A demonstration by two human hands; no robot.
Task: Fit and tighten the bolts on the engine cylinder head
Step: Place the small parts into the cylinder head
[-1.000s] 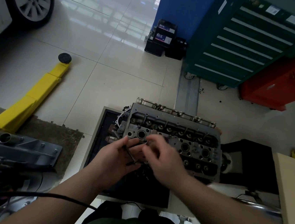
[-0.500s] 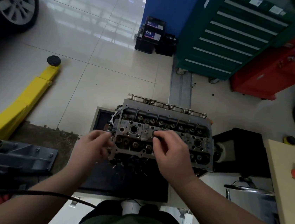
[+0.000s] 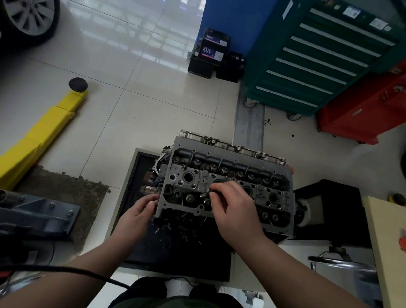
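The grey engine cylinder head [image 3: 265, 176] lies flat on a dark stand in front of me, its top full of round bores and valve seats. My right hand [image 3: 234, 210] is over the middle of the head, fingers curled, pinching a small dark bolt [image 3: 212, 192] at its surface. My left hand [image 3: 139, 213] rests at the head's near left corner, fingers touching its edge. Whether it holds anything is hidden.
A black tray [image 3: 180, 255] with loose small parts lies under the head. A yellow lift arm [image 3: 36, 145] stretches on the left, a green tool cabinet [image 3: 316, 63] and red cabinet [image 3: 385, 98] stand behind. A wooden bench [image 3: 393, 251] is at right.
My left hand has left the head's top and moved to its near left corner. My right hand stays over the middle, fingers working at a bolt. The view shifted slightly.
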